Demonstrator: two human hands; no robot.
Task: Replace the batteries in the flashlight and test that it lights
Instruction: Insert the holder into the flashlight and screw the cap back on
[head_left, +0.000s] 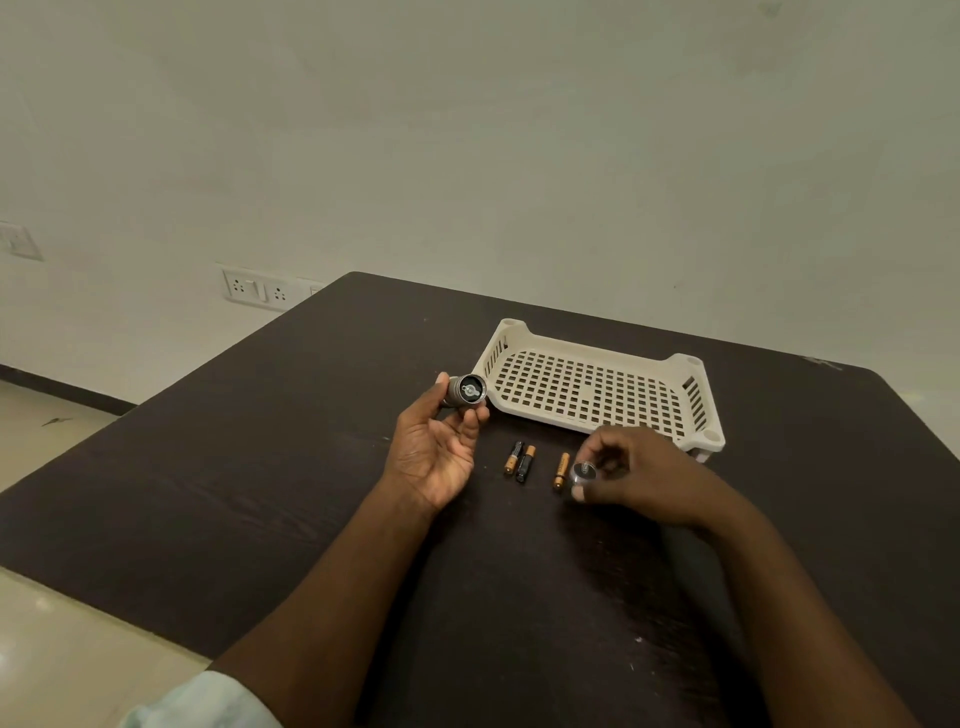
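Observation:
My left hand (435, 451) holds the grey flashlight body (465, 391) between thumb and fingers, lifted above the dark table (291, 467). Its open rear end faces me and shows a metal contact inside. My right hand (635, 477) pinches the small round tail cap (583, 472) just over the table. Three small batteries lie on the table between my hands: two side by side (519, 459) and one gold battery (561, 470) right beside the cap.
A cream perforated plastic basket (597, 358) stands on the table behind the batteries, close to my right hand. Wall sockets (258, 289) sit on the wall at the left. The table's left edge drops to a pale floor.

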